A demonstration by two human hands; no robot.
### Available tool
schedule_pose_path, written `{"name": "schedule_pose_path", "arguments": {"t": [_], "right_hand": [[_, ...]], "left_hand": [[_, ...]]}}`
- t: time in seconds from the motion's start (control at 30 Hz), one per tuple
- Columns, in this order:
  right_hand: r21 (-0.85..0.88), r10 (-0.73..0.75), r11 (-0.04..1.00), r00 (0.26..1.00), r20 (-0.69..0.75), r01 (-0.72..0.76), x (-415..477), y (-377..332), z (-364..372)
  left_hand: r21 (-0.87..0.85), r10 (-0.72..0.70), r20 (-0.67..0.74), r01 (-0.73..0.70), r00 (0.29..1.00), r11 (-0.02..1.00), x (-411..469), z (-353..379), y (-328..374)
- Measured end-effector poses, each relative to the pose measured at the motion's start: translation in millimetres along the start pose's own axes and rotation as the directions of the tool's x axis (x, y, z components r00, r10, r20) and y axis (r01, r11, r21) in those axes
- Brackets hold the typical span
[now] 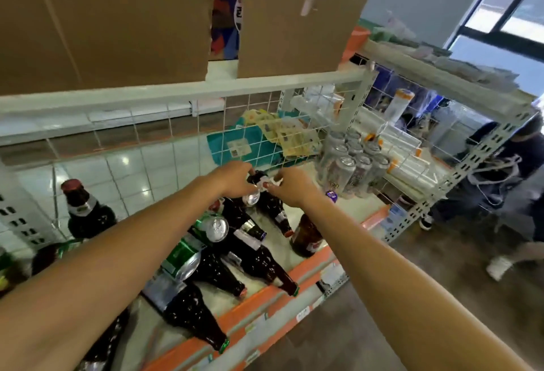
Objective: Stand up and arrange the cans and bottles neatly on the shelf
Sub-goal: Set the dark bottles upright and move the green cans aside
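Head view looks down onto a shelf with an orange front edge and a white wire grid along its back. Both hands reach to the rear middle of it. The left hand and the right hand curl their fingers round the thick end of a dark bottle, which lies with its red-capped neck toward the front edge. A silver can end shows just under the left hand; whether that hand also holds it cannot be told. In front, more dark bottles lie on their sides among two toppled green cans. A brown bottle stands near the front edge. One capped bottle stands upright at the left, and a cluster of tall silver cans stands upright at the right. Cardboard boxes sit on the level above. Another person is beyond the shelf's right end.
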State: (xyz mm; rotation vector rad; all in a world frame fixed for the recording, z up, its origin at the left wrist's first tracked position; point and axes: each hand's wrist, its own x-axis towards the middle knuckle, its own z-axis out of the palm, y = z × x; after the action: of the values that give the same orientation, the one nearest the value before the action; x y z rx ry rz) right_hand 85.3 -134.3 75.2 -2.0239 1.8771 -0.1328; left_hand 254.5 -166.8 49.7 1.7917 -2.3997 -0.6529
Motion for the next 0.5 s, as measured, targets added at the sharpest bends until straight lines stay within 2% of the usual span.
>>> {"name": "schedule_pose_path", "arguments": {"t": [0.13,0.3,0.43,0.5], "right_hand": [[-0.036,0.061,0.998,0.995,0.081,-0.058,31,14,28],[-0.054,0.145,0.989,0.985,0.096,-0.140,57,32,51],[0.019,0.223,0.973,0.955,0.194,-0.231,68,41,81],[-0.017,0.269,0.962,0.934,0.236,-0.273,73,48,96]], "left_hand": [[0.006,-0.011,0.014,0.011,1.000,1.000,23,24,-11],[-0.043,-0.101,0.010,0.101,0.995,0.994,42,43,-16],[-0.064,-0.133,0.003,0.133,0.991,0.989,53,55,-17],[-0.063,-0.145,0.002,0.144,0.989,0.988,58,58,-18]]}}
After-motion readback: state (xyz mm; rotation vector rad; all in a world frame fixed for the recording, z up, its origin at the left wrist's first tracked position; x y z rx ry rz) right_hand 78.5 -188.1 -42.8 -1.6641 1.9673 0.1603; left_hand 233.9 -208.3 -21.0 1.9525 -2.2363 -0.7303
